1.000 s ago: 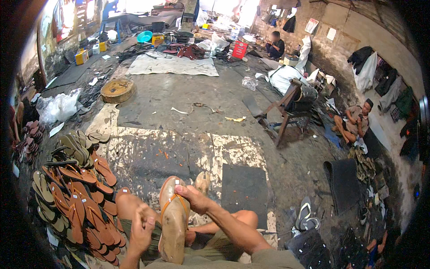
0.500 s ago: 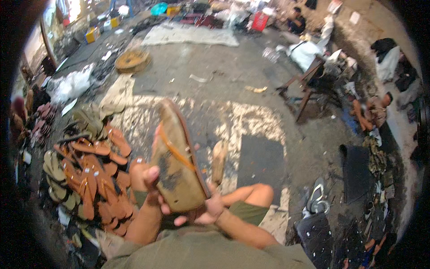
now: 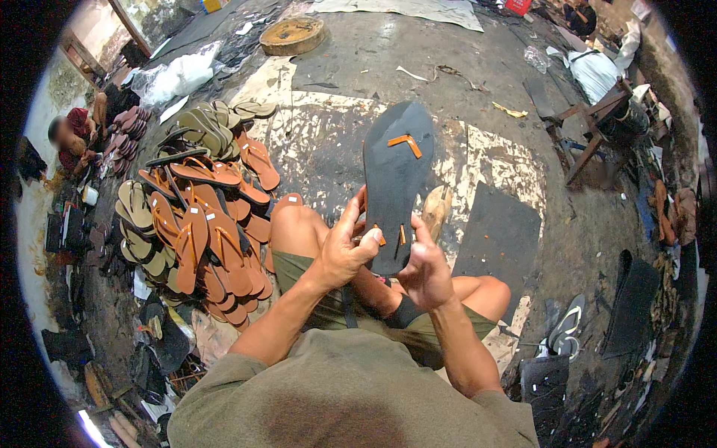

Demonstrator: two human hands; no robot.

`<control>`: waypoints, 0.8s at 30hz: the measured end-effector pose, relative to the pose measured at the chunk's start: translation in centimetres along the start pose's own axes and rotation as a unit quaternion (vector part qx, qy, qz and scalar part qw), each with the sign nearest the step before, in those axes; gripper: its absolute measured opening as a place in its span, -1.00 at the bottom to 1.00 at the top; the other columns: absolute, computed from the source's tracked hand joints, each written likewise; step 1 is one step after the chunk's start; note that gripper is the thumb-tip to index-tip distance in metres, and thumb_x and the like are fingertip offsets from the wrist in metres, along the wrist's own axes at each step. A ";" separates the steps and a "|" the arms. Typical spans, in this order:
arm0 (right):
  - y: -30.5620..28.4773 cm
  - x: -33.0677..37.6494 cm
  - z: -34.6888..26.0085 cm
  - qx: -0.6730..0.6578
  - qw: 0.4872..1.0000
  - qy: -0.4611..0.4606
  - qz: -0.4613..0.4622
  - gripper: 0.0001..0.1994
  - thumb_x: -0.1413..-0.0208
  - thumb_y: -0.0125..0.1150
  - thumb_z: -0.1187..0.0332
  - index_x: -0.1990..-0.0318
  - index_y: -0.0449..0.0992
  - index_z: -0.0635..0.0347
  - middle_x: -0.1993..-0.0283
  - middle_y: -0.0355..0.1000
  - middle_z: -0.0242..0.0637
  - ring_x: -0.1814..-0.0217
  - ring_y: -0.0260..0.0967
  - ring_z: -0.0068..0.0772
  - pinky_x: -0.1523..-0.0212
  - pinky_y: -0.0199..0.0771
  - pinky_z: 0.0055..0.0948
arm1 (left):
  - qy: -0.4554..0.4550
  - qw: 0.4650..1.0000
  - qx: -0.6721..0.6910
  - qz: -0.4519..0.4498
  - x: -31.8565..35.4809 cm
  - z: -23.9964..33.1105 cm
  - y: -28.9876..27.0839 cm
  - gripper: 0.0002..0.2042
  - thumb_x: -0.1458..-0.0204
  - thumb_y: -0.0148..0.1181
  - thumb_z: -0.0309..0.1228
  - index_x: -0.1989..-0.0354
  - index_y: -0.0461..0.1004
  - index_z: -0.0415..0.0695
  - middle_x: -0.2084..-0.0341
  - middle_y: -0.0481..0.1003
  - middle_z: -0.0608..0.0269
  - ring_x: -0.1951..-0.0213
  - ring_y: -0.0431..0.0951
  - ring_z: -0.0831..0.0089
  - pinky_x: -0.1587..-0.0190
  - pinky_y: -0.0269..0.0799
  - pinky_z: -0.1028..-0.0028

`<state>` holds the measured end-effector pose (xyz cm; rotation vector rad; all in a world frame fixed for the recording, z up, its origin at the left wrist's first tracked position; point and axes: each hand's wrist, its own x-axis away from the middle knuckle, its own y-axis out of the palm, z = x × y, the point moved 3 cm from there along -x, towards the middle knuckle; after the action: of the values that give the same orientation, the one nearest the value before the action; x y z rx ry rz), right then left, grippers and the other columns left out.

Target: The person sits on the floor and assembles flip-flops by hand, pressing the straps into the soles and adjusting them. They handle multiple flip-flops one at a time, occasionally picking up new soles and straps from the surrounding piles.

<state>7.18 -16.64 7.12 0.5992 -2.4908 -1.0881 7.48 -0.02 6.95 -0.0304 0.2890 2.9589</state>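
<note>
In front of me I hold up a black sandal sole (image 3: 399,175), its dark face toward me. Near the toe an orange strap end lies folded in a V, and two short orange strap ends poke out near the heel. My left hand (image 3: 345,250) grips the left edge, thumb on the dark face by one strap end. My right hand (image 3: 427,269) curls at the heel's right edge, its index finger lying along the side. Behind the heel, a pale wooden shoe last (image 3: 437,213) lies on the floor. Whatever is on the sole's far face is hidden.
To my left lies a heap of brown and olive flip-flops (image 3: 198,239). A round wooden block (image 3: 293,36) stands farther off. Dark sheet material (image 3: 497,235) and a black-and-white flip-flop (image 3: 567,327) are at right, with a wooden stand (image 3: 594,127) beyond. Another person (image 3: 78,142) sits far left.
The sandal has been turned over: its tan face with the orange strap showed before, now the black face does. Both hands have shifted their grip, and the view has turned left and downward.
</note>
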 end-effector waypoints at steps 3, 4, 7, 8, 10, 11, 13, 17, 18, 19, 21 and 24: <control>-0.2 -0.9 0.5 0.042 0.999 -0.028 0.003 -0.37 -0.38 0.10 0.19 -0.47 0.03 0.18 -0.28 0.33 -0.14 -0.27 0.37 -0.34 -0.24 0.45 -0.33 | 0.006 0.999 -0.052 0.012 0.6 0.9 0.4 -0.16 -0.23 0.18 -0.41 -0.57 -0.21 -0.25 -0.40 0.16 0.03 -0.33 0.32 0.30 -0.22 0.46 0.31; -1.3 -1.5 1.3 0.138 0.988 -0.065 0.016 -0.36 -0.39 0.09 0.18 -0.48 0.01 0.21 -0.30 0.30 -0.13 -0.31 0.32 -0.33 -0.28 0.40 -0.30 | 0.012 0.998 -0.058 0.013 0.5 1.3 0.7 -0.15 -0.22 0.21 -0.41 -0.57 -0.20 -0.24 -0.39 0.17 0.04 -0.33 0.33 0.30 -0.21 0.47 0.31; -1.2 -1.3 1.7 0.247 0.964 -0.095 0.038 -0.38 -0.43 0.05 0.14 -0.46 0.00 0.26 -0.30 0.28 -0.14 -0.33 0.25 -0.35 -0.34 0.29 -0.32 | -0.011 1.000 -0.025 0.014 0.9 1.6 0.7 -0.12 -0.19 0.25 -0.43 -0.58 -0.21 -0.21 -0.37 0.21 0.07 -0.34 0.31 0.29 -0.18 0.49 0.32; -0.7 -1.3 1.4 0.231 0.969 -0.077 0.041 -0.37 -0.43 0.08 0.14 -0.46 0.01 0.27 -0.29 0.29 -0.14 -0.33 0.24 -0.35 -0.35 0.28 -0.32 | -0.014 1.000 -0.022 0.015 0.9 1.5 0.5 -0.12 -0.20 0.25 -0.44 -0.58 -0.22 -0.21 -0.38 0.20 0.08 -0.35 0.30 0.28 -0.21 0.46 0.31; -0.5 -1.6 1.1 0.159 0.985 -0.059 0.041 -0.36 -0.41 0.13 0.15 -0.45 0.03 0.28 -0.28 0.30 -0.14 -0.33 0.25 -0.35 -0.34 0.29 -0.31 | -0.012 1.000 -0.015 0.017 0.6 1.6 -0.2 -0.12 -0.21 0.24 -0.45 -0.58 -0.24 -0.20 -0.41 0.17 0.08 -0.38 0.28 0.26 -0.25 0.41 0.30; -0.9 -1.8 1.1 0.101 0.993 -0.054 0.038 -0.36 -0.40 0.15 0.16 -0.45 0.05 0.28 -0.28 0.30 -0.13 -0.32 0.26 -0.34 -0.33 0.30 -0.30 | -0.016 1.000 -0.001 0.012 0.6 1.6 -0.2 -0.10 -0.21 0.24 -0.45 -0.59 -0.26 -0.20 -0.43 0.14 0.07 -0.39 0.26 0.25 -0.29 0.38 0.29; -1.2 -2.5 1.4 0.137 0.986 -0.069 0.059 -0.37 -0.37 0.20 0.21 -0.43 0.10 0.27 -0.27 0.31 -0.13 -0.32 0.27 -0.31 -0.30 0.33 -0.28 | -0.020 0.999 0.022 0.018 0.9 1.5 -0.8 -0.08 -0.21 0.26 -0.44 -0.59 -0.30 -0.19 -0.47 0.08 0.06 -0.42 0.22 0.23 -0.35 0.30 0.27; 1.0 -1.9 1.4 0.480 0.848 -0.188 0.127 -0.23 -0.09 0.44 0.28 -0.42 0.18 0.16 -0.38 0.19 -0.15 -0.39 0.20 -0.15 -0.27 0.39 -0.13 | 0.168 0.979 0.003 0.118 0.5 1.1 -2.8 -0.08 -0.31 0.15 -0.07 -0.58 -0.33 -0.23 -0.50 0.02 0.10 -0.45 0.15 0.28 -0.45 0.07 0.29; 0.3 -1.5 1.6 0.404 0.875 -0.231 0.133 -0.16 -0.03 0.49 0.24 -0.45 0.15 0.10 -0.42 0.13 -0.13 -0.44 0.15 -0.16 -0.32 0.37 -0.09 | 0.191 0.972 0.029 0.132 -0.1 1.3 -2.9 -0.12 -0.34 0.09 -0.02 -0.57 -0.29 -0.24 -0.48 0.05 0.12 -0.44 0.14 0.30 -0.46 0.04 0.31; 0.4 -1.3 1.9 0.302 0.916 -0.237 0.116 -0.14 -0.07 0.48 0.21 -0.45 0.11 0.18 -0.47 0.08 -0.08 -0.48 0.11 -0.18 -0.36 0.34 -0.13 | 0.144 0.975 0.113 0.128 -0.3 0.6 -3.2 -0.19 -0.37 0.01 0.01 -0.55 -0.19 -0.27 -0.45 0.10 0.14 -0.42 0.15 0.34 -0.45 0.02 0.35; 1.0 -2.8 2.7 0.306 0.929 -0.205 0.044 -0.24 -0.15 0.44 0.19 -0.40 0.18 0.31 -0.41 0.21 -0.04 -0.41 0.22 -0.22 -0.33 0.36 -0.20 | 0.058 0.946 0.300 0.111 0.3 -0.5 -3.5 -0.28 -0.44 -0.17 0.06 -0.51 0.01 -0.32 -0.39 0.22 0.19 -0.38 0.16 0.42 -0.45 -0.01 0.43; 2.1 -2.7 4.5 0.388 0.921 0.002 0.044 -0.50 -0.30 0.30 0.18 -0.21 0.42 0.39 -0.07 0.54 -0.15 -0.15 0.45 -0.30 -0.25 0.38 -0.29 | 0.071 0.959 0.047 0.272 0.8 -1.7 -6.2 -0.34 -0.45 -0.31 0.11 -0.26 0.34 -0.32 -0.11 0.46 0.16 -0.14 0.39 0.38 -0.30 0.25 0.36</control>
<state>6.80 -11.26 5.44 0.6674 -2.8629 -0.0119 7.79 5.77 4.12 -0.1780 0.5340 3.4900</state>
